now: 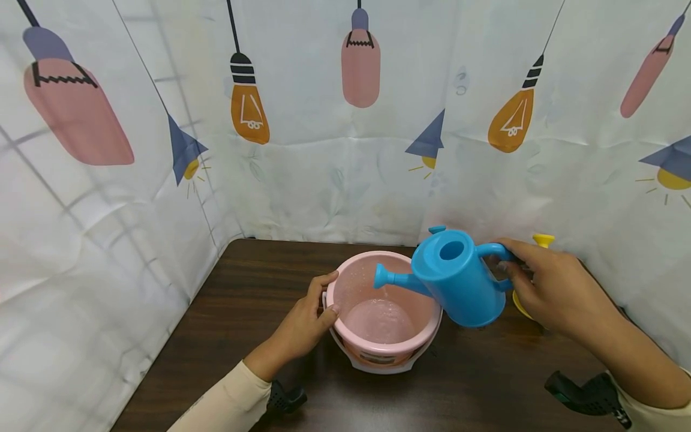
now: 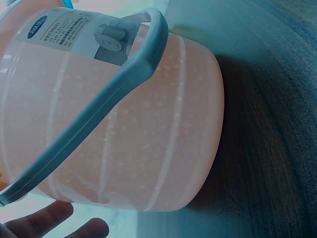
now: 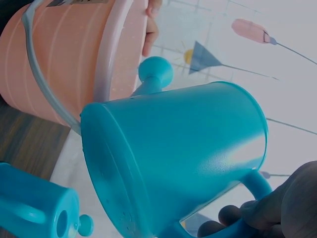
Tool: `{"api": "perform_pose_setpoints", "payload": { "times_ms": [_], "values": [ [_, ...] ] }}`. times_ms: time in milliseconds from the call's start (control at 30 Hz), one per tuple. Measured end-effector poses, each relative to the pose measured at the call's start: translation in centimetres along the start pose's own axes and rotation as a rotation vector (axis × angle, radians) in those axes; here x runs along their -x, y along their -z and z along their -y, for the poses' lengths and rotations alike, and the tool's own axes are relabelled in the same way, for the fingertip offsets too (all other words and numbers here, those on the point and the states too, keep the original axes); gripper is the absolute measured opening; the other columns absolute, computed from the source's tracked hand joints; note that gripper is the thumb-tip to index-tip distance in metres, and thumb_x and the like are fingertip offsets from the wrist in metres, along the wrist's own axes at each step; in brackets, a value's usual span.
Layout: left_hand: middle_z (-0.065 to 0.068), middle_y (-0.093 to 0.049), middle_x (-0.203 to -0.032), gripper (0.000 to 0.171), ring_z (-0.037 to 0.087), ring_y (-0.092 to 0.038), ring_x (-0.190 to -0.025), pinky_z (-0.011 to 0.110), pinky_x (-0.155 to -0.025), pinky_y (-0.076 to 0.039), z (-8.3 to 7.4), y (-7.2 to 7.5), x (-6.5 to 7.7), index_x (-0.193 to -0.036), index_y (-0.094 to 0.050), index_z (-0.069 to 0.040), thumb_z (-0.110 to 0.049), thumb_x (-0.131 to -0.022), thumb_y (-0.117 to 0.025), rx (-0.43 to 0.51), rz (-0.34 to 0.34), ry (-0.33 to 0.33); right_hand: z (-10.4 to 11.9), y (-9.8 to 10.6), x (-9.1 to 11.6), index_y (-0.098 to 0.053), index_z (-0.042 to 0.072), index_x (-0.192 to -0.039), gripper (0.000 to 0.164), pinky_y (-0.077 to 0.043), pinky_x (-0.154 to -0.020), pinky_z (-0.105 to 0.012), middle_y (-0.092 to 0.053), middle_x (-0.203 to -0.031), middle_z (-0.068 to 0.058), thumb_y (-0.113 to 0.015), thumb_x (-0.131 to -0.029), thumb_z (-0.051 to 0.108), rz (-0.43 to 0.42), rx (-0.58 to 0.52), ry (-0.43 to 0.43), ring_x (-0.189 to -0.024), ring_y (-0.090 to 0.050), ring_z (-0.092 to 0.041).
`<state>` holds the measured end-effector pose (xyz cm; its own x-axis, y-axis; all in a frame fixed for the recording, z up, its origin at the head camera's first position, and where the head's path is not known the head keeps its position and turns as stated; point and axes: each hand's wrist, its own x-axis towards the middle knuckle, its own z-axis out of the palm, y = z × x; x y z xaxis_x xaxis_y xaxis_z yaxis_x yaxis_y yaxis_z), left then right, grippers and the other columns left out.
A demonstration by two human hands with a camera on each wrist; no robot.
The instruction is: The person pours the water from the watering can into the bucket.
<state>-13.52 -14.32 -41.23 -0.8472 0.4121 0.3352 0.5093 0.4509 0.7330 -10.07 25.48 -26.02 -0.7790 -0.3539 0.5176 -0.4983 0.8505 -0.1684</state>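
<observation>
While its long axis leans, the watering can (image 1: 465,288) points left.

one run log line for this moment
right hand: holds blue watering can; left hand: touches pink bucket rim; spout: over bucket; water: in bucket

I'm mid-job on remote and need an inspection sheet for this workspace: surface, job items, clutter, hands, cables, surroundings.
Surface: dark wood-grain table.
Job's things: pink bucket upright on the table, rippling water in it; blue watering can held with its spout over the bucket's opening.
Clutter: second blue watering can, partly in view; yellow object, mostly hidden behind the right hand.
Hands: left hand rests on the bucket's rim; right hand grips the held can's handle.
Cables: nothing seen.
Surroundings: white backdrop printed with hanging lamps.
</observation>
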Motion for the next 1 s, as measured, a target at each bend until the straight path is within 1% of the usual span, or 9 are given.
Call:
{"api": "perform_pose_setpoints", "payload": {
  "times_ms": [133, 300, 500, 633, 1000],
  "values": [
    [0.012, -0.063, -0.125, 0.061, 0.017, -0.067, -0.101, 0.041, -0.085, -0.054, -0.17, 0.07, 0.01, -0.156, -0.028, -0.017, -0.034, -0.103, -0.05, 0.005, 0.003, 0.003, 0.0, -0.01, 0.0, -0.065, -0.003, -0.127, 0.037, -0.033, -0.048, -0.029, -0.073, -0.091, -0.012, -0.071, -0.09, -0.004, 0.006, 0.001, -0.004, -0.052, -0.04, -0.006],
    [0.011, -0.064, -0.124, 0.061, 0.017, -0.068, -0.1, 0.041, -0.085, -0.054, -0.17, 0.05, 0.04, -0.156, -0.028, -0.016, -0.032, -0.102, -0.051, 0.0, 0.001, 0.005, 0.06, 0.01, 0.01, -0.064, -0.004, -0.128, 0.038, -0.031, -0.047, -0.028, -0.072, -0.09, -0.011, -0.071, -0.09, -0.004, 0.008, 0.004, -0.007, -0.05, -0.036, -0.005],
    [0.011, -0.063, -0.125, 0.061, 0.017, -0.068, -0.1, 0.04, -0.085, -0.054, -0.02, 0.01, 0.05, -0.157, -0.028, -0.017, -0.032, -0.103, -0.051, 0.003, -0.001, -0.006, 0.07, 0.0, 0.02, -0.064, -0.003, -0.128, 0.038, -0.033, -0.047, -0.028, -0.073, -0.093, -0.013, -0.071, -0.09, -0.004, 0.009, 0.001, -0.005, -0.05, -0.039, -0.005],
    [0.012, -0.062, -0.126, 0.06, 0.017, -0.068, -0.1, 0.04, -0.084, -0.054, -0.02, -0.01, 0.04, -0.157, -0.027, -0.016, -0.031, -0.103, -0.05, 0.007, 0.005, -0.01, 0.14, 0.04, 0.06, -0.064, -0.003, -0.128, 0.039, -0.034, -0.046, -0.027, -0.074, -0.094, -0.014, -0.07, -0.09, -0.005, 0.012, -0.001, 0.003, -0.049, -0.039, -0.003],
    [0.012, -0.063, -0.125, 0.06, 0.018, -0.068, -0.101, 0.04, -0.085, -0.054, -0.1, -0.03, 0.01, -0.157, -0.027, -0.017, -0.031, -0.103, -0.051, 0.009, 0.004, 0.007, 0.18, 0.03, 0.07, -0.064, -0.003, -0.128, 0.039, -0.034, -0.047, -0.027, -0.073, -0.094, -0.013, -0.07, -0.09, -0.005, 0.015, 0.002, 0.005, -0.049, -0.039, -0.004]
  ]
}}
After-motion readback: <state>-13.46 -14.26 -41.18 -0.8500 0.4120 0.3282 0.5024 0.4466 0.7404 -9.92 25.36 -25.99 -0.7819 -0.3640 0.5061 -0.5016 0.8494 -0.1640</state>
